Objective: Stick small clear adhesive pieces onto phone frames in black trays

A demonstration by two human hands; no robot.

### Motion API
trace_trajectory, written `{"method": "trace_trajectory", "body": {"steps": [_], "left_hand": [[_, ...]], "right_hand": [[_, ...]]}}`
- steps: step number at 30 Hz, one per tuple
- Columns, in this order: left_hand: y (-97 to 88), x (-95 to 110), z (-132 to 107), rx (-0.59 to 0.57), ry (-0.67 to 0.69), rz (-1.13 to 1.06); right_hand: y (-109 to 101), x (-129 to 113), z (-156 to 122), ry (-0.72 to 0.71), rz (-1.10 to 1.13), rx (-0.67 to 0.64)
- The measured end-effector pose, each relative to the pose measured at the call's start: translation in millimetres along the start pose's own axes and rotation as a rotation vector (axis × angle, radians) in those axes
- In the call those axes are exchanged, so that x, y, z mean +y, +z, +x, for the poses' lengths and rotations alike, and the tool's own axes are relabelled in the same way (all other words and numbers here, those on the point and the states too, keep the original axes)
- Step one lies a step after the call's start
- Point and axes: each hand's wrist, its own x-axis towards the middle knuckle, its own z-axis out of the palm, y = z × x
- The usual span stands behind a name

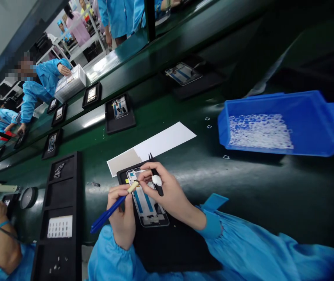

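My left hand (121, 218) is closed around a blue stick-like tool (107, 215) with a cream-coloured end, which points up towards my other fingers. In my right hand (169, 193) are black tweezers (159, 188) with a white wrap, their tips pointing away from me. The right thumb and index finger pinch close to the cream end; whether a small part sits between them is hidden. Under both hands lies an open phone frame (152, 215) with blue strips, resting on a black tray (173, 249). A yellow tab shows at the frame's upper left.
A blue bin (316, 125) of small white rings stands at right, with a few loose rings beside it. Behind the tray lies a white sheet (167, 141). A compartmented black tray (77, 195) stands left. More phone trays (123, 125) line the bench; co-workers sit left.
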Motion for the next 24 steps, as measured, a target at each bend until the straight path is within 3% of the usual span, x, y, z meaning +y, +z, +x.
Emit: {"method": "trace_trajectory", "body": {"steps": [3,8,12,15,17,18,21,24], "left_hand": [[-1.0,-1,3,0.031,-0.165,-0.094],[-0.3,-4,14,0.051,-0.597,-0.453],[-1.7,-3,19,0.067,-0.733,-0.609],[-8.8,-4,18,0.111,-0.701,-0.574],[-15.0,-8,17,0.150,-0.669,-0.494],[-17.8,-10,16,0.160,-0.652,-0.448],[-22.3,-18,15,0.146,-0.584,-0.314],[-20.5,-22,17,0.098,-0.496,-0.215]], "right_hand": [[-2,-3,1,0.023,0.041,-0.036],[0,-7,1,0.049,0.129,-0.092],[-13,-11,8,0.021,0.019,-0.018],[-58,-15,24,-0.090,-0.266,0.277],[-105,-16,34,-0.141,-0.596,0.551],[-130,-15,38,-0.109,-0.758,0.625],[-190,-10,40,0.000,-1.162,0.622],[-203,-5,31,-0.036,-1.260,0.484]]}}
